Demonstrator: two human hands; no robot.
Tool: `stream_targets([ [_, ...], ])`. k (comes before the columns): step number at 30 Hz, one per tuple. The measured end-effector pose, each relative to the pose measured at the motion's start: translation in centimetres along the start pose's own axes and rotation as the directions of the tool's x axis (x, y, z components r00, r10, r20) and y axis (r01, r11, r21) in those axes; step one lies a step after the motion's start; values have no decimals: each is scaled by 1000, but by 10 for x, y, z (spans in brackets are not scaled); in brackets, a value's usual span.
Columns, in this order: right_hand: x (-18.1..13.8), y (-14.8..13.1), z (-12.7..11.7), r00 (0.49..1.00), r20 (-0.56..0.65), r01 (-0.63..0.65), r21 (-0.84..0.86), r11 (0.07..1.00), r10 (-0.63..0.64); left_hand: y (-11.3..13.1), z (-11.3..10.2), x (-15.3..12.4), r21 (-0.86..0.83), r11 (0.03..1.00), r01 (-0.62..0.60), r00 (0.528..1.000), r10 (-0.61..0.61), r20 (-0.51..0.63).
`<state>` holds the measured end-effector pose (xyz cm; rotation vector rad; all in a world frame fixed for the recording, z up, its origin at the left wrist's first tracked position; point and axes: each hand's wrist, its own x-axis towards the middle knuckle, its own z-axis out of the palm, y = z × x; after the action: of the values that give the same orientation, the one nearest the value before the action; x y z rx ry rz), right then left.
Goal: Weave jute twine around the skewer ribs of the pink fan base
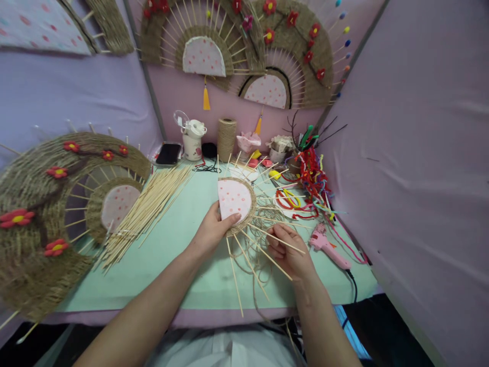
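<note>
A small fan piece (235, 200) lies on the green table (179, 239): a pink dotted half-disc rimmed with woven jute, with thin wooden sticks (250, 265) radiating from it. My left hand (212, 229) grips its lower left edge, thumb on the pink cloth. My right hand (288, 250) is closed around the sticks at the lower right, fingers pinched on jute twine (263, 214) that tangles loosely beneath the sticks.
A bundle of bare sticks (148, 209) lies left of centre. A finished jute fan with red flowers (49, 214) leans at left. A pink glue gun (328, 247), pipe cleaners (313, 178), scissors (290, 199), a twine spool (226, 137), phone (168, 153) and a kettle (193, 137) stand behind and right.
</note>
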<state>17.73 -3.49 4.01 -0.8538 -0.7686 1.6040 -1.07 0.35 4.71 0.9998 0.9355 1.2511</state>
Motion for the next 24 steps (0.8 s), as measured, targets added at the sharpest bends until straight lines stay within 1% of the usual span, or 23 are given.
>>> stream_targets([
  [4, -2, 1, -2, 998, 26, -56, 1, 998, 56, 8, -9, 0, 67, 998, 18, 999, -16, -39],
  [7, -3, 2, -5, 993, 69, -93, -4, 996, 93, 16, -19, -1, 167, 985, 39, 997, -26, -79],
  [10, -4, 4, -10, 989, 94, -115, -22, 993, 116, 22, -27, -1, 251, 967, 50, 995, -28, -91],
  [14, -6, 3, -17, 991, 27, -127, -117, 985, 131, 29, -34, 0, 258, 963, 74, 995, -52, -89],
  [18, -10, -2, -21, 994, -44, -106, -245, 964, 98, 34, -39, 0, 254, 960, 116, 989, -89, -115],
  [20, -12, -3, -21, 995, -79, -80, -320, 944, 58, 36, -42, 0, 270, 954, 128, 987, -97, -128],
  [24, -14, -5, -20, 984, -108, 69, -515, 855, -144, 38, -48, 0, 266, 957, 118, 988, -85, -131],
])
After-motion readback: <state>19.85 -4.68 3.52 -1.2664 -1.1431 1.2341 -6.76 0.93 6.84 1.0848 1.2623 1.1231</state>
